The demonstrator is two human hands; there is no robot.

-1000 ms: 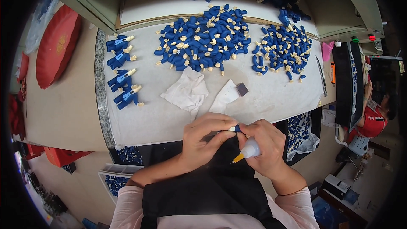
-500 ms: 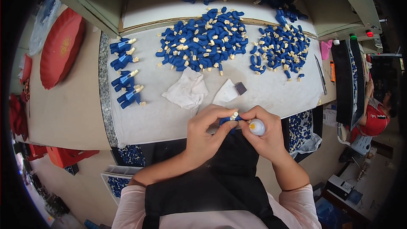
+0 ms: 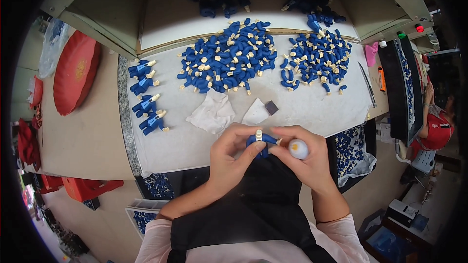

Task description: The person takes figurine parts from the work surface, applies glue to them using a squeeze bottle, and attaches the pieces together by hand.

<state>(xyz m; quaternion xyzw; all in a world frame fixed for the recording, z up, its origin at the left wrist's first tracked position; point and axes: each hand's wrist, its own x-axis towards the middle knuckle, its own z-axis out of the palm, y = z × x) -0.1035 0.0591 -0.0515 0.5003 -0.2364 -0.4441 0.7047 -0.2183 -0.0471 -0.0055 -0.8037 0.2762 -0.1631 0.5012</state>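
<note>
My left hand (image 3: 230,155) pinches a small blue figurine (image 3: 263,151) between thumb and fingers. Its cream neck stub points up, and one blue arm with a cream hand reaches toward my right hand (image 3: 314,160). A small whitish squeeze bottle (image 3: 298,149) with a yellow tip is tucked in my right palm. My right thumb and forefinger are spread beside the figurine's arm; whether they touch it I cannot tell. Beyond my hands lie a crumpled white cloth (image 3: 212,112), a white scrap (image 3: 255,112) and a dark small block (image 3: 271,107).
Two heaps of blue arms, a larger heap (image 3: 226,58) and a smaller heap (image 3: 319,61), cover the far table. Several blue figurines (image 3: 146,104) line the left edge. A black pen-like tool (image 3: 365,83) lies at the right. A co-worker (image 3: 435,124) sits farther right.
The figurine has turned more upright, showing its arm to the right. My right thumb and forefinger have drawn back from it, bottle still in hand. The whole view has shifted slightly.
</note>
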